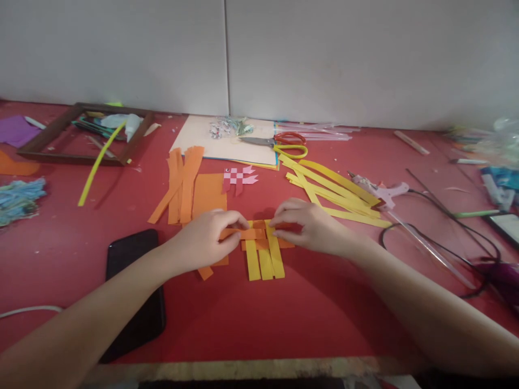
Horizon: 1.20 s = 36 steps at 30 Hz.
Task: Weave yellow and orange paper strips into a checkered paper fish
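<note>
Three yellow paper strips (265,265) lie side by side on the red table, with orange paper strips crossing them. My left hand (213,235) is closed in a pinch on an orange paper strip (253,234), which runs across the yellow ones. At the upper right of the weave, my right hand (308,227) has thumb and fingers pinched at the rightmost yellow strip (275,254). Its fingertips partly hide that strip's upper end. A lower orange strip (287,244) shows beneath the yellow strips.
Behind are loose orange strips (190,183), a pink woven paper fish (234,176), scissors (259,141) and yellow strips (336,189). A glue gun (381,192) with a black cord lies right. A black phone (135,292) lies under my left forearm; a brown frame (48,127) stands back left.
</note>
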Each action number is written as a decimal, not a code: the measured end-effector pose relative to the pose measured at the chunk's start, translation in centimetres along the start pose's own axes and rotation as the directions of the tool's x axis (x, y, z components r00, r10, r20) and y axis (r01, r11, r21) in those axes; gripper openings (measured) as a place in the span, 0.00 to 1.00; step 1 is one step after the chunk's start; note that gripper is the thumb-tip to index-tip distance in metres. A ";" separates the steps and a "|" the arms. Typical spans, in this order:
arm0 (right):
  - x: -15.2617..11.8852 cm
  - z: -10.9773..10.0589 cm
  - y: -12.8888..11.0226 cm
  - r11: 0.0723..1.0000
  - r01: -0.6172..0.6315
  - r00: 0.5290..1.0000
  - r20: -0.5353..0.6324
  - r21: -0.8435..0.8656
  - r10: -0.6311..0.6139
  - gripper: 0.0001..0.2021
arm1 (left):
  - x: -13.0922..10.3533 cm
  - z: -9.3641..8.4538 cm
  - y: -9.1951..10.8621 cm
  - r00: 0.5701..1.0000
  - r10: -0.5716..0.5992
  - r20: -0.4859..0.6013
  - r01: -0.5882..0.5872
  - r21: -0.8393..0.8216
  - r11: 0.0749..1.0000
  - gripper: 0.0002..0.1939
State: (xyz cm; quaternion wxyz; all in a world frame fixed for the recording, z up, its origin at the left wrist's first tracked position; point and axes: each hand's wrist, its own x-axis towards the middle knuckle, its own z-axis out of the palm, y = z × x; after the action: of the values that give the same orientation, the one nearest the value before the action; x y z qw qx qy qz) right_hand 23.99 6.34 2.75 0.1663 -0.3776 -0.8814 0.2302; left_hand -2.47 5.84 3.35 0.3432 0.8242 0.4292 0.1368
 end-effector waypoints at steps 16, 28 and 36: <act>0.2 0.0 0.0 1.000 -0.004 0.999 0.034 -0.001 0.004 0.07 | 0.1 0.3 0.4 0.994 0.113 -0.008 -0.113 0.068 0.991 0.10; 0.2 -0.1 0.0 0.999 -0.007 1.000 0.024 0.041 0.006 0.08 | 0.0 0.0 0.2 0.999 0.019 -0.027 -0.020 -0.019 1.000 0.09; 0.3 -0.3 -0.1 1.000 -0.003 1.000 0.031 0.029 0.002 0.07 | 0.0 0.0 0.2 0.999 0.017 -0.049 -0.017 -0.012 1.000 0.10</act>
State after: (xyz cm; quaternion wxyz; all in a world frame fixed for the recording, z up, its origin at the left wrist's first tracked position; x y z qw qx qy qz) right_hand 23.88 6.54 3.10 0.1576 -0.3725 -0.8800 0.2491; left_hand -2.32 5.79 3.53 0.3364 0.8221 0.4297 0.1626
